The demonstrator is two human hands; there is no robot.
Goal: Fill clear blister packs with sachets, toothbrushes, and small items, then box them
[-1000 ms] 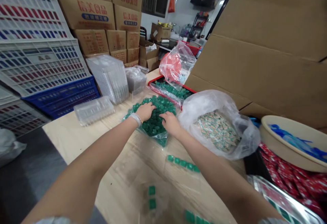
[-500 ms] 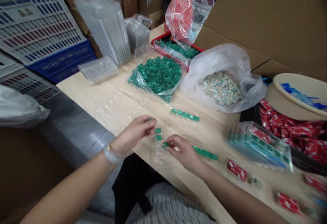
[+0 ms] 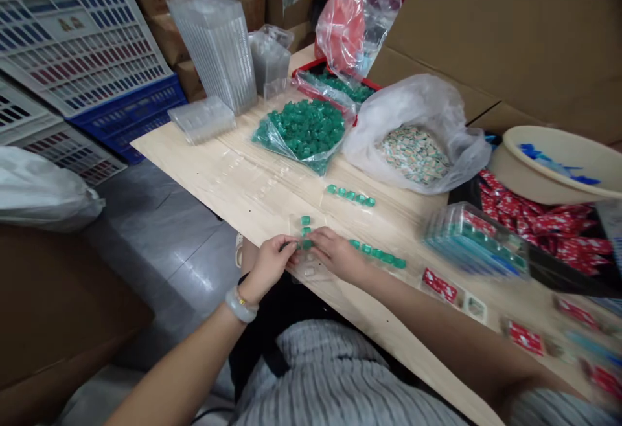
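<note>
On the wooden table (image 3: 194, 160), the clear bag (image 3: 319, 167) holds ample green cubes (image 3: 308, 125). Left hand (image 3: 275, 261) and right hand (image 3: 335, 254), fingers narrowed, meet at the near-edge clear tray (image 3: 310, 274); I cannot tell whether either grips a cube. Two five-cube rows (image 3: 378, 254) appear complete; the tray shows three cubes, its lower end apparently unfilled.

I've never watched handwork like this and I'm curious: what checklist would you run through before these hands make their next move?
1. Clear tray lying on the table: ok.
2. Left hand and right hand both at that tray: ok.
3. Every compartment filled: not ok; the compartment nearest the person shows no green piece.
4. A green piece gripped by either hand: cannot tell; the fingers hide it.
5. More green pieces at hand: ok; a heaped clear bag lies farther back on the table.
</note>
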